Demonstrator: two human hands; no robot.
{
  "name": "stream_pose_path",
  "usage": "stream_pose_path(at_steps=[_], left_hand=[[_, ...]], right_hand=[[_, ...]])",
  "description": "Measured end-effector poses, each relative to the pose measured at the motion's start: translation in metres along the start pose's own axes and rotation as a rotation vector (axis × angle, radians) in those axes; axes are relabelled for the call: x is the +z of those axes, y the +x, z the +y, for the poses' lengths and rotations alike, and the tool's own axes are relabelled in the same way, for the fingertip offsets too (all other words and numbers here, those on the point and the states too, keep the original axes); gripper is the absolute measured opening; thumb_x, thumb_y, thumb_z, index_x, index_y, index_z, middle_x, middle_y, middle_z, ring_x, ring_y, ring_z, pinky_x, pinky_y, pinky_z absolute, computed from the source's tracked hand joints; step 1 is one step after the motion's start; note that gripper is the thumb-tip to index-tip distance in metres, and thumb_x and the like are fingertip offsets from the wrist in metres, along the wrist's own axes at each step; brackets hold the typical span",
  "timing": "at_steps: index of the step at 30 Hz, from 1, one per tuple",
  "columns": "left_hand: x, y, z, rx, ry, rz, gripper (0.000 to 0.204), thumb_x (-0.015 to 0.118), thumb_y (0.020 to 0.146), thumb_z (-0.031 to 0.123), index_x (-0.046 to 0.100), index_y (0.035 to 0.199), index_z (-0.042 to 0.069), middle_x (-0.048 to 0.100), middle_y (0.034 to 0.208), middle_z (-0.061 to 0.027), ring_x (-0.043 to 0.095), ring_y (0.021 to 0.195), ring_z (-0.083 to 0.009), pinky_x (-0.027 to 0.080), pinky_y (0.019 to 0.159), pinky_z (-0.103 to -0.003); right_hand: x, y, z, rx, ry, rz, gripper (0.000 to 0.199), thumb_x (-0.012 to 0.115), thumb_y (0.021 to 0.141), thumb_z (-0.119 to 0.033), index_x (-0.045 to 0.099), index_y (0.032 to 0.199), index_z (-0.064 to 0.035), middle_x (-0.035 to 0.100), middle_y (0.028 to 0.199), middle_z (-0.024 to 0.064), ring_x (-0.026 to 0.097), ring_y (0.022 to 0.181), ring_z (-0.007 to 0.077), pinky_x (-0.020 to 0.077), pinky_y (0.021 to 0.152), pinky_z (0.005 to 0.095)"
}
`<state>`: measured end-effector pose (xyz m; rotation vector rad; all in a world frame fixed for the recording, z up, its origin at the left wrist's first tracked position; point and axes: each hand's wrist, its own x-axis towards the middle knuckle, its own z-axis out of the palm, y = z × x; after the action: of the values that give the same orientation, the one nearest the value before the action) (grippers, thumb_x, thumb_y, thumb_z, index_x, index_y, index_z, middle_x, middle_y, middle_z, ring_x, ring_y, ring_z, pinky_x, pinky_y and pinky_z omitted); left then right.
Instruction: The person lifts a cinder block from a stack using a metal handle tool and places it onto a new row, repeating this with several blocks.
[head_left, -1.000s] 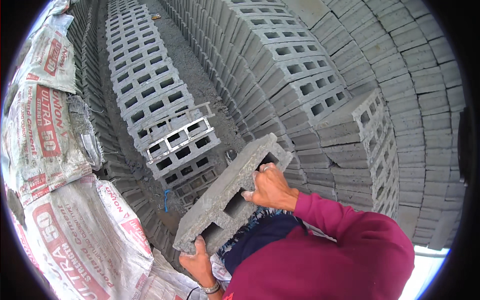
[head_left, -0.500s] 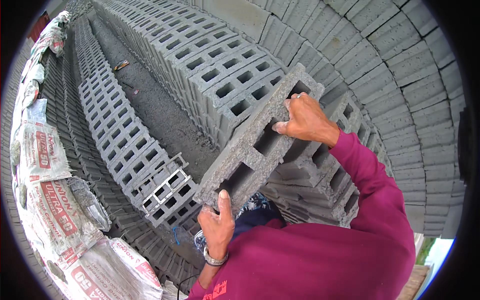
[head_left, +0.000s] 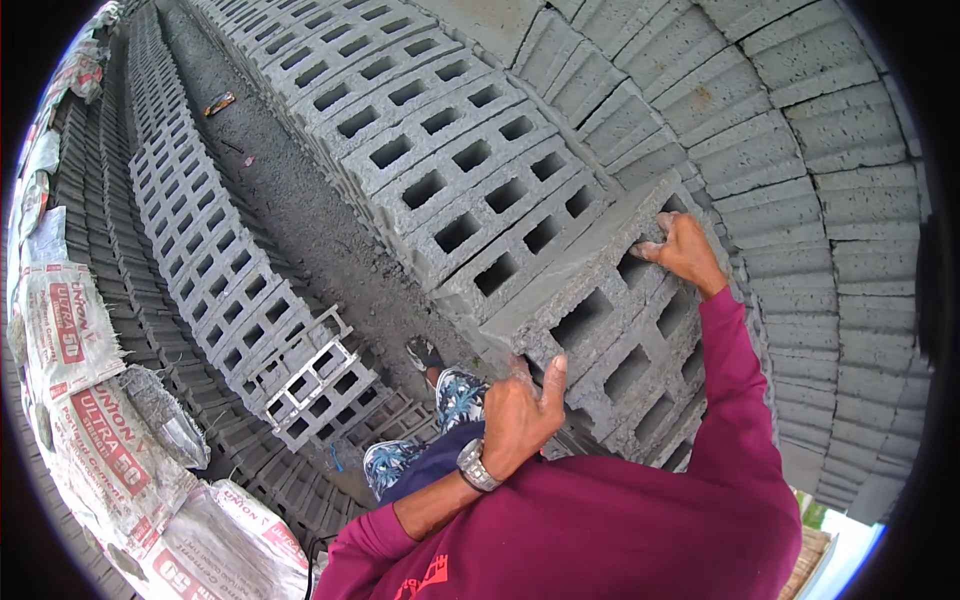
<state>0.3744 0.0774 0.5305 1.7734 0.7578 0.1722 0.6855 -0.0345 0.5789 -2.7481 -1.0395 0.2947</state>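
Observation:
A grey hollow concrete block (head_left: pixel 575 265) stands slanted at the near end of a row of similar hollow blocks (head_left: pixel 440 150), its openings facing up. My right hand (head_left: pixel 685 252) grips its far end, with thumb and fingertips hooked into the hollows. At the near end, my left hand (head_left: pixel 522 415) is against the block's corner. Its thumb points up and its fingers curl by the edge, partly hidden. More hollow blocks (head_left: pixel 625 405) sit close on the right side of the held block, under my right forearm.
A lower row of hollow blocks (head_left: pixel 205 230) runs along the left, a pale block-shaped frame (head_left: pixel 310 380) on its near end. A gritty strip of ground (head_left: pixel 300 200) lies between rows. Stacked blocks (head_left: pixel 790 150) rise at right; cement bags (head_left: pixel 95 430) line the left.
The block has moved right and lower, from being held up in front of me to standing against the row. Both hands moved right with it, and my leg and foot now show.

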Motion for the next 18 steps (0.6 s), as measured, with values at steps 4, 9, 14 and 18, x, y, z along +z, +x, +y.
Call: stream_pose_path(at_steps=[4,9,14,18], left_hand=[[-0.003,0.004,-0.003,0.041,-0.004,0.022,0.053,0.061,0.096,0.039,0.052,0.072,-0.008,0.05,0.049,-0.0284,0.054,0.043,-0.0428,0.038,0.042,-0.048],[-0.011,0.005,-0.005,0.017,0.008,-0.096,0.061,0.056,0.097,0.043,0.057,0.099,-0.018,0.058,0.061,-0.0323,0.06,0.058,-0.0513,0.048,0.054,-0.054],[-0.061,-0.003,-0.076,-0.013,-0.375,-0.322,0.058,0.055,0.099,0.045,0.061,0.122,-0.008,0.07,0.096,-0.0279,0.07,0.09,-0.0369,0.053,0.078,-0.04],[-0.149,-0.045,-0.131,-0.025,-0.087,-0.069,0.048,0.058,0.099,0.032,0.061,0.124,-0.009,0.071,0.1,-0.0146,0.067,0.091,-0.019,0.051,0.076,-0.032]], right_hand=[[-0.002,0.003,-0.007,0.011,-0.114,-0.108,0.068,0.083,0.068,-0.034,0.062,0.106,0.0185,0.064,0.097,0.0341,0.064,0.095,0.0438,0.0485,0.086,0.0452],[0.01,-0.007,0.005,-0.047,-0.17,0.077,0.065,0.079,0.073,-0.038,0.063,0.107,0.0151,0.062,0.107,0.0361,0.059,0.107,0.0449,0.046,0.093,0.0463],[0.007,-0.023,-0.008,-0.181,-0.359,0.207,0.055,0.07,0.086,-0.041,0.066,0.111,0.0077,0.065,0.112,0.0296,0.059,0.111,0.0429,0.0463,0.095,0.0457],[-0.012,-0.09,-0.033,-0.133,-0.137,0.495,0.047,0.065,0.092,-0.041,0.067,0.114,0.0014,0.067,0.114,0.0241,0.063,0.106,0.0416,0.0471,0.093,0.0469]])
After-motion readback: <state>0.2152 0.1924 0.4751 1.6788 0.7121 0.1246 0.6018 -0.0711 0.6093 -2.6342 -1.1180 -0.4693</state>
